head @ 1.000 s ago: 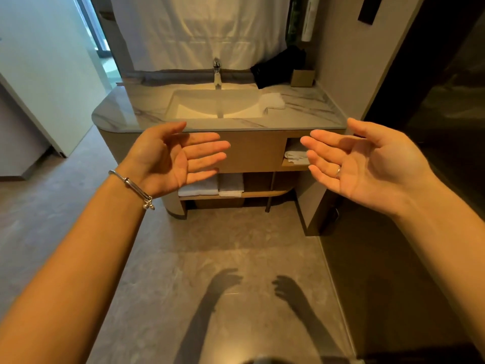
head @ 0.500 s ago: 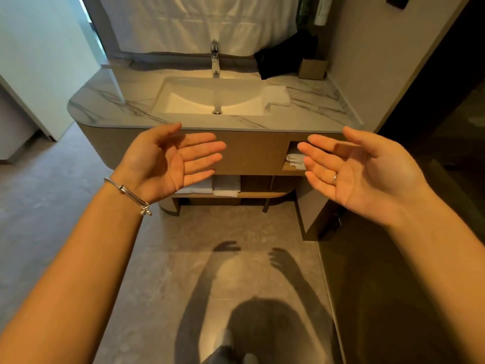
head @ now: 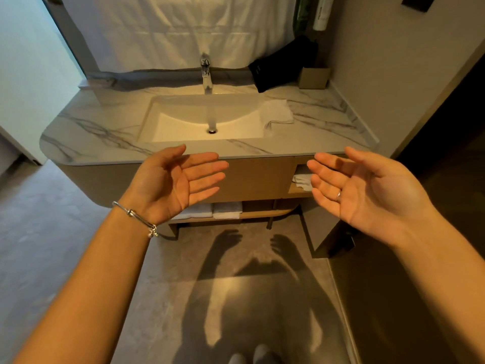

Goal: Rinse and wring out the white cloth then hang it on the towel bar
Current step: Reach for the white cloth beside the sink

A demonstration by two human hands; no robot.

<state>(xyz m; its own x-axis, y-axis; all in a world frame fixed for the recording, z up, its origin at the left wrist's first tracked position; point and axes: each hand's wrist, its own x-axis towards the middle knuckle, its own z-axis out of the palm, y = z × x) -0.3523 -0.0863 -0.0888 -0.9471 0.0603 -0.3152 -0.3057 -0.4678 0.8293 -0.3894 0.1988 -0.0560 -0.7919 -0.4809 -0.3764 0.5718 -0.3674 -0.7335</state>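
Note:
A folded white cloth [head: 277, 112] lies on the marble counter at the right rim of the white sink [head: 183, 127], under a chrome tap [head: 206, 74]. My left hand [head: 173, 183] and my right hand [head: 364, 190] are held out palms facing each other, fingers spread, in front of the vanity below the counter edge. Both hands hold nothing. No towel bar shows clearly in this view.
A black bag [head: 283, 64] and a small brown box [head: 313, 78] stand at the counter's back right. Folded white towels [head: 227, 210] lie on the lower shelf, another cloth [head: 301, 179] in a side cubby. A wall runs along the right; grey floor lies between me and the vanity.
The vanity has come nearer and lower in view as I walked toward it. Both hands stay open in the same pose, and my feet now show at the bottom.

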